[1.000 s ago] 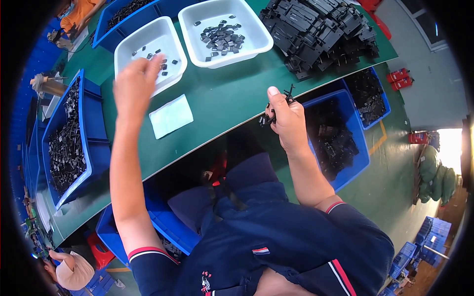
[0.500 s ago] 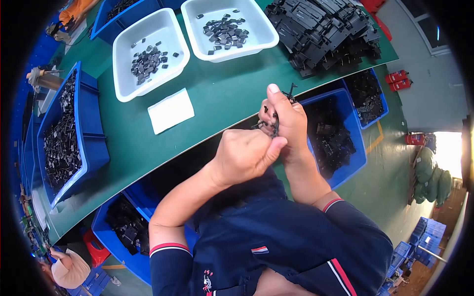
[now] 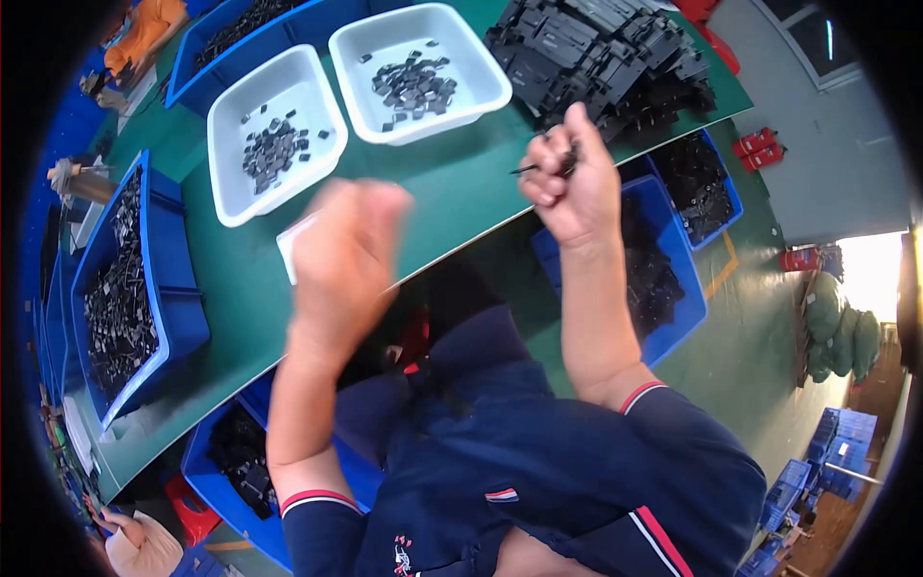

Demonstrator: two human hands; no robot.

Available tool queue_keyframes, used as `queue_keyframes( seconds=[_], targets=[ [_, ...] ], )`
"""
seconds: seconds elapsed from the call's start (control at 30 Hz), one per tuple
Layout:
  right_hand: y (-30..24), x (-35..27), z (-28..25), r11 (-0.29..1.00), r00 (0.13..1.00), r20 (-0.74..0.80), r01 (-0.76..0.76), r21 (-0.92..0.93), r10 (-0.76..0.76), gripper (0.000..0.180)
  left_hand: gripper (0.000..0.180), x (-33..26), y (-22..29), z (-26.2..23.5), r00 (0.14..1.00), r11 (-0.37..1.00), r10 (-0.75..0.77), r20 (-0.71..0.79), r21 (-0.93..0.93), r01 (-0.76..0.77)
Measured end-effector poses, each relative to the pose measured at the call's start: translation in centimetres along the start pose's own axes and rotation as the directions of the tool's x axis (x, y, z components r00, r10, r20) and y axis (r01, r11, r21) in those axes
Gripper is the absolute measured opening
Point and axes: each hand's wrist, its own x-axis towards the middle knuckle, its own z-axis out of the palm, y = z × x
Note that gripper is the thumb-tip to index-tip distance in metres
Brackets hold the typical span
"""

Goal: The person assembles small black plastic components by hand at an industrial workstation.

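Observation:
My left hand [image 3: 341,255] is over the table's front part, just short of the left white tub [image 3: 327,159] and covering much of a white paper sheet [image 3: 286,252]. Motion smears its fingers, so whether they hold anything cannot be made out. Raised at the table's front edge, my right hand [image 3: 577,188] is closed around several small black plastic parts [image 3: 569,160]; a thin black stem pokes out past the fingers. Small dark square pieces [image 3: 274,154] lie in the left tub, and similar ones [image 3: 413,87] in the right white tub [image 3: 495,96].
Black plastic frames [image 3: 596,58] are heaped at the table's back right. A blue bin [image 3: 183,308] full of small black parts stands at the left. More blue bins [image 3: 697,322] with black parts sit below the table edge. Two other people, one in orange [image 3: 144,34], are at the far left.
My hands have come apart. The left has swung left toward the left tub and paper; the right has risen slightly, still closed on the black parts. The view has shifted a little.

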Motion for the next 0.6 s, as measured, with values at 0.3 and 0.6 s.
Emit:
queue_keyframes(
  seconds=[0.3,0.6],
  targets=[
    [2.4,-0.2,-1.3,0.898,0.979,0.128,-0.199,0.392,0.161,0.045,0.051,7.7,-12.2,-3.0,0.886,0.671,-0.458,-0.075,0.624,0.400],
    [3.0,-0.5,-1.6,0.873,0.963,0.241,-0.217,0.437,0.119,0.043,0.038,6.5,-17.9,-2.4,0.860,0.567,-0.499,0.105,0.790,0.232]
  ],
)
